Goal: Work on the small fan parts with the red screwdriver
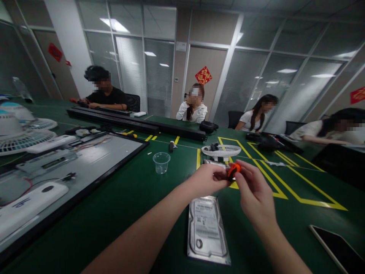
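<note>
Between both hands, above the green table, is a small orange-and-black object (234, 171); its exact kind does not show clearly. My left hand (209, 178) is closed, with its fingertips against the object's left side. From the right, my right hand (258, 192) pinches the orange part between thumb and fingers. A silver hard drive (207, 228) lies label up on the table just below my hands. Partly hidden behind my left hand is another silver hard drive (216, 163). A round white fan grille (228, 150) lies beyond the hands.
A clear plastic cup (161, 164) stands left of my hands. Further left lies a large black-framed panel (114, 152) bearing parts. A phone (338, 247) rests at the right. Yellow tape (322, 205) marks the table (159, 236). A long black bar (137, 123) and several people are across it.
</note>
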